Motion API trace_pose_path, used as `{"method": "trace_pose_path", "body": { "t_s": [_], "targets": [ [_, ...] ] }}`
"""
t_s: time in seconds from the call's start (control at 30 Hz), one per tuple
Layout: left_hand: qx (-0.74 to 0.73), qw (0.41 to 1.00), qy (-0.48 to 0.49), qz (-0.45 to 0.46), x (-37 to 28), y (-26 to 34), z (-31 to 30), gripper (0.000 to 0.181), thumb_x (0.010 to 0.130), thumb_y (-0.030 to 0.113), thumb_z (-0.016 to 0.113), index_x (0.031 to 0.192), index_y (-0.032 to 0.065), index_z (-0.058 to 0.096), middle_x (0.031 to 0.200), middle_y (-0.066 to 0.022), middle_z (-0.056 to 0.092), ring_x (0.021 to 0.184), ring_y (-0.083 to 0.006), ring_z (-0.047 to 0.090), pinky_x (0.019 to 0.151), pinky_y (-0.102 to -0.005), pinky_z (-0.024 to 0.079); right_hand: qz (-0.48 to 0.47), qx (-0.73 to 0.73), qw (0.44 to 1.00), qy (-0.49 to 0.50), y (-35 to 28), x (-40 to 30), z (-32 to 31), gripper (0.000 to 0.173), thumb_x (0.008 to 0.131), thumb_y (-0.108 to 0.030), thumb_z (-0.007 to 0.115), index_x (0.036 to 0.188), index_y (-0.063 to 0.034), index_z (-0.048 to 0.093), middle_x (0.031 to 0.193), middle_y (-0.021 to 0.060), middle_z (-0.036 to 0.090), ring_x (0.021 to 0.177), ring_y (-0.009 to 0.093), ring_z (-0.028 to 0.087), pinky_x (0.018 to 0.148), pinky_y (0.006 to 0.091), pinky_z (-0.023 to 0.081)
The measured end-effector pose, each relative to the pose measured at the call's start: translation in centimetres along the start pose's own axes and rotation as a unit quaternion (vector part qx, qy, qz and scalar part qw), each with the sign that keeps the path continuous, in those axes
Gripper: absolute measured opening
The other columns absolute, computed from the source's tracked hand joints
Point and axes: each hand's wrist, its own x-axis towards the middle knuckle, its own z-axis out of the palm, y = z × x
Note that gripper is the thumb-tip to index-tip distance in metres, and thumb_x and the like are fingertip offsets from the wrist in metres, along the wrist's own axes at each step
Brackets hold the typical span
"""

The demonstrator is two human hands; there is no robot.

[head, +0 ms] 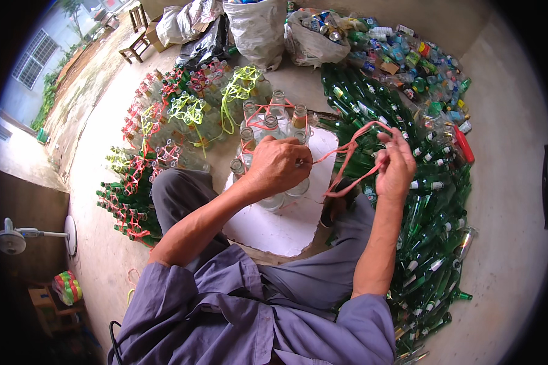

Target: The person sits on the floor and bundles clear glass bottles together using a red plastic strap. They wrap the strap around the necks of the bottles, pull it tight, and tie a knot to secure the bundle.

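Observation:
A cluster of clear glass bottles (274, 200) stands upright on a white board (297, 232) before me. Red plastic string (268, 109) is looped around and between several of their necks. My left hand (283, 162) is closed over the near necks and pinches the string there, hiding some of the bottle tops. From it a slack, doubled length of red string (347, 148) crosses to the right. My right hand (396, 164), raised above the green bottles, holds the far loop around its fingers.
Bundles of clear bottles (201, 123) tied with red and yellow string stand to the left. Green glass bottles (420, 255) lie heaped at the right. Behind are plastic bottles (411, 59), a white woven sack (255, 34) and a wooden chair (137, 39). A fan (32, 233) stands far left.

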Motion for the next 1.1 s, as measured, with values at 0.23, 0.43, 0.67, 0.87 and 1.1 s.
{"method": "trace_pose_path", "body": {
  "t_s": [0.23, 0.43, 0.67, 0.87, 1.1],
  "targets": [
    [-0.004, 1.0, 0.004, 0.006, 0.1, 0.1, 0.0, 0.008, 0.08, 0.022, 0.07, 0.079, 0.0154, 0.074, 0.079, -0.0019, 0.068, 0.075, -0.0258, 0.066, 0.075, -0.0413, 0.046, -0.141, -0.129, 0.961, 0.2, -0.9, 4.2, -7.9, 0.068, 0.092, 0.003, 0.064, 0.155, 0.004, 0.038, 0.141, 0.0193, 0.058, 0.106, 0.022, 0.069, 0.078, 0.0275, 0.058],
    [-0.005, 1.0, 0.001, -0.002, 0.0, 0.0, -0.2, 0.008, 0.079, 0.023, 0.073, 0.081, 0.0158, 0.075, 0.079, -0.0016, 0.067, 0.074, -0.0256, 0.066, 0.074, -0.04, 0.046, -0.253, -0.617, 0.696, 0.266, 0.0, 4.4, -10.3, 0.055, 0.091, -0.019, 0.069, 0.14, 0.0024, 0.059, 0.144, 0.0264, 0.057, 0.12, 0.038, 0.065, 0.103, 0.0429, 0.05],
    [-0.001, 1.0, 0.01, 0.012, 0.0, -0.1, 0.1, 0.008, 0.08, 0.024, 0.072, 0.082, 0.0162, 0.075, 0.078, -0.0019, 0.067, 0.073, -0.0252, 0.065, 0.074, -0.0399, 0.045, -0.103, -0.294, 0.95, 0.024, 0.2, 2.2, -5.4, 0.029, 0.101, -0.022, 0.065, 0.114, 0.0014, 0.076, 0.101, 0.0076, 0.078, 0.092, 0.012, 0.072, 0.074, 0.0248, 0.055],
    [0.008, 1.0, 0.012, 0.012, -0.2, 0.1, 0.0, 0.008, 0.081, 0.024, 0.072, 0.082, 0.0169, 0.076, 0.078, -0.0023, 0.067, 0.074, -0.025, 0.065, 0.076, -0.0402, 0.044, 0.012, -0.199, 0.94, -0.276, 0.9, -4.0, 4.1, 0.027, 0.101, -0.012, 0.066, 0.123, 0.0018, 0.072, 0.106, 0.009, 0.076, 0.088, 0.009, 0.069, 0.066, 0.0209, 0.054],
    [-0.007, 1.0, 0.017, 0.021, -0.2, 0.2, -0.1, 0.009, 0.081, 0.024, 0.072, 0.083, 0.0164, 0.076, 0.078, -0.0026, 0.067, 0.075, -0.0251, 0.066, 0.076, -0.0409, 0.044, 0.117, -0.297, 0.886, -0.337, 0.6, -5.2, 5.0, 0.017, 0.1, -0.011, 0.069, 0.107, 0.0028, 0.075, 0.071, -0.0029, 0.064, 0.061, 0.004, 0.06, 0.055, 0.0229, 0.051]
  ]
}}
